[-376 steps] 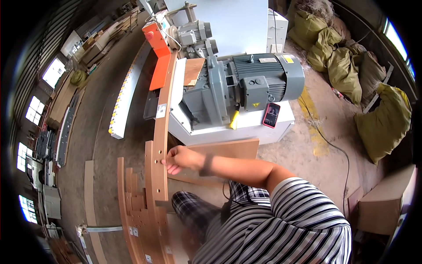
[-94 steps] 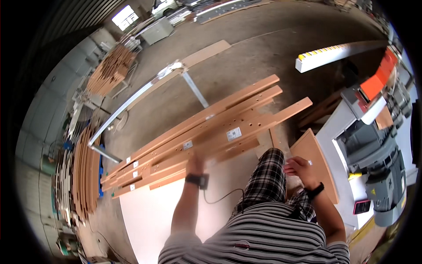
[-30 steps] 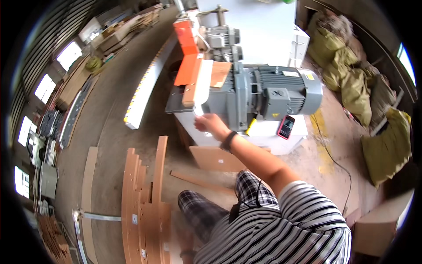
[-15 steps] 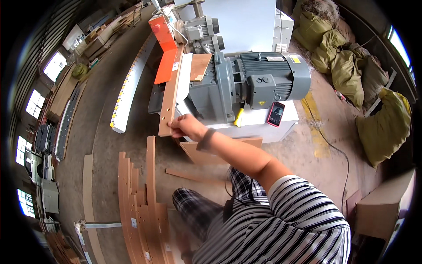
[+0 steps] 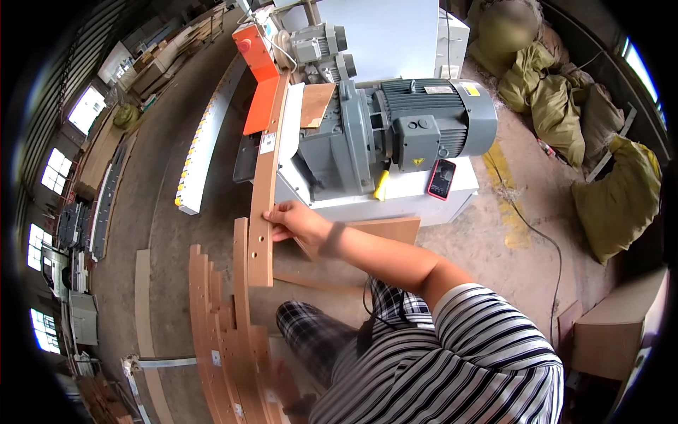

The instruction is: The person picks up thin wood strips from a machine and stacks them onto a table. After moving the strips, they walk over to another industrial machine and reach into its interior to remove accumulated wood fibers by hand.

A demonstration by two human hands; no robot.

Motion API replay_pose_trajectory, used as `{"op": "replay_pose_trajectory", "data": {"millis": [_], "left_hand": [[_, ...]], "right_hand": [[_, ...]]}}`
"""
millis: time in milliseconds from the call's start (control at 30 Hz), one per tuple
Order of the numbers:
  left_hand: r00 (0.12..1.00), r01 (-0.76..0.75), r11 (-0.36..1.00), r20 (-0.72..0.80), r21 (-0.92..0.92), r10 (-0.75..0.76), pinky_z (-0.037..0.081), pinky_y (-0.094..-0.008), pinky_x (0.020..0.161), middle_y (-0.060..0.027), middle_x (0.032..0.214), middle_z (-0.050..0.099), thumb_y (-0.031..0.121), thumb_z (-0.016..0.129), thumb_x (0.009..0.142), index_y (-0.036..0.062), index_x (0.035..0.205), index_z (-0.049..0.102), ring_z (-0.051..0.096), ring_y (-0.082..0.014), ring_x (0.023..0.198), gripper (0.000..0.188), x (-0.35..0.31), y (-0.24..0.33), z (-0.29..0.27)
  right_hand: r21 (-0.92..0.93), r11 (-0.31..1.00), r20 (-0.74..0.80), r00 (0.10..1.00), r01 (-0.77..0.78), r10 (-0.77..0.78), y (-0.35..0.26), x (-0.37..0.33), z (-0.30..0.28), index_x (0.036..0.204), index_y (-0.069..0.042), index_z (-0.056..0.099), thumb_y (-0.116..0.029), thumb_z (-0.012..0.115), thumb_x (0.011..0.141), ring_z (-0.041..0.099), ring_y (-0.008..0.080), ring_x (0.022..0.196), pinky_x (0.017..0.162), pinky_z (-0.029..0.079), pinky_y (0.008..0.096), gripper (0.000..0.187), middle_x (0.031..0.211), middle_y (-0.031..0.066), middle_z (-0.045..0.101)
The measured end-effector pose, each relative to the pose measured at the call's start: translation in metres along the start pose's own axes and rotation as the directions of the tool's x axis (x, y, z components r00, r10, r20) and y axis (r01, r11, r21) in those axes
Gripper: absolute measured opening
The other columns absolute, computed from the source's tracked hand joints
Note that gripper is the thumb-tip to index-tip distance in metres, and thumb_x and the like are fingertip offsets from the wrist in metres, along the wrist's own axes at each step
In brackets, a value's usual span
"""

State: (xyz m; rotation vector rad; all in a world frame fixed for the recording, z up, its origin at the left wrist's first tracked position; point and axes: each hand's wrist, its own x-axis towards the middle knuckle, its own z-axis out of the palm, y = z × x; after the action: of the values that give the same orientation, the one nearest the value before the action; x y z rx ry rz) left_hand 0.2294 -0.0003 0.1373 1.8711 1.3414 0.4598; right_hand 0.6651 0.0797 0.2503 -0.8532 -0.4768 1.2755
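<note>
1. At the left, a wood strip (image 5: 143,304) is seen on the floor, with a metal frame (image 5: 166,362) near its lower part. A white rail (image 5: 203,159) edged in yellow is noted farther off.
2. Right of these, a stack (image 5: 229,346) of drilled boards is found, lying apart from the machine. Whether any of these have been worked cannot be determined; they are judged to be outstanding.
3. By the stack's near right side, the left hand (image 5: 280,383) is recorded as badly blurred; its grip cannot be told.
4. The held board (image 5: 264,184) is positioned lengthwise, its far part beside the orange guard (image 5: 261,113) and its near end, with two holes, projecting toward the person. Placement at the machine is judged done; no finished result can be confirmed.
5. The board's right edge is pinched by the right hand (image 5: 295,219), thumb on top, fingers apparently beneath.
6. Farther right, a grey motor (image 5: 427,106) is mounted on a white base (image 5: 402,206), where a yellow object (image 5: 381,186) and a phone (image 5: 441,179) are placed.
7. At far right, sacks (image 5: 558,120) and a box (image 5: 614,339) are observed.
</note>
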Motion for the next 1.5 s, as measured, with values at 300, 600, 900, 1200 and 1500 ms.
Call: {"op": "replay_pose_trajectory", "data": {"millis": [300,600,900,1200,1500], "left_hand": [[0.996,0.059,0.747,0.086,-0.662,-0.003,0.041,-0.0402,0.097,-0.0192,0.129,0.048,0.038,0.046,0.098,0.002,0.138,0.034,0.051,-0.0291,0.115,0.055,-0.003,0.12,0.002],[0.997,-0.079,0.809,-0.048,-0.583,0.063,0.044,-0.0406,0.092,-0.0196,0.132,0.047,0.04,0.052,0.095,-0.0009,0.139,0.034,0.049,-0.0291,0.116,0.064,-0.055,0.1,-0.033],[0.99,0.075,0.937,-0.138,0.341,-0.029,0.041,-0.0456,0.094,-0.0219,0.131,0.046,0.042,0.057,0.091,-0.0035,0.138,0.034,0.043,-0.0316,0.12,0.069,-0.13,0.042,-0.088],[0.959,0.176,0.726,-0.283,0.664,0.027,0.032,-0.0534,0.103,-0.0269,0.135,0.04,0.047,0.06,0.088,-0.0044,0.14,0.031,0.034,-0.0374,0.129,0.078,-0.147,0.003,-0.08],[0.868,-0.033,0.892,-0.43,0.452,0.25,0.039,-0.0425,0.097,-0.0227,0.124,0.052,0.031,0.058,0.09,0.0003,0.132,0.045,0.05,-0.0348,0.115,0.054,0.002,0.098,-0.014]], "right_hand": [[-0.182,0.97,0.073,0.982,-0.159,0.175,0.013,-0.053,0.036,0.093,0.002,0.054,-0.023,0.064,0.089,0.066,0.0174,0.068,0.061,0.058,0.0287,0.027,0.08,0.0115,0.065],[-0.148,0.92,0.337,0.857,-0.362,0.391,0.081,-0.095,0.074,0.108,0.003,0.056,-0.024,0.067,0.087,0.066,0.0152,0.075,0.064,0.059,0.028,0.036,0.086,0.0103,0.066],[-0.117,0.92,0.28,0.876,-0.375,0.393,0.098,-0.078,0.066,0.11,0.003,0.058,-0.018,0.064,0.089,0.068,0.0169,0.075,0.063,0.059,0.0276,0.03,0.092,0.01,0.068],[-0.187,0.944,0.363,0.874,-0.27,0.322,0.13,-0.119,0.102,0.108,0.001,0.062,-0.018,0.064,0.087,0.067,0.0144,0.079,0.068,0.057,0.026,0.028,0.09,0.0049,0.067],[-0.513,0.855,0.379,0.915,0.082,0.14,0.104,-0.13,0.108,0.123,-0.003,0.045,-0.019,0.065,0.086,0.065,0.0151,0.076,0.067,0.055,0.0284,0.045,0.089,0.0083,0.067]]}}
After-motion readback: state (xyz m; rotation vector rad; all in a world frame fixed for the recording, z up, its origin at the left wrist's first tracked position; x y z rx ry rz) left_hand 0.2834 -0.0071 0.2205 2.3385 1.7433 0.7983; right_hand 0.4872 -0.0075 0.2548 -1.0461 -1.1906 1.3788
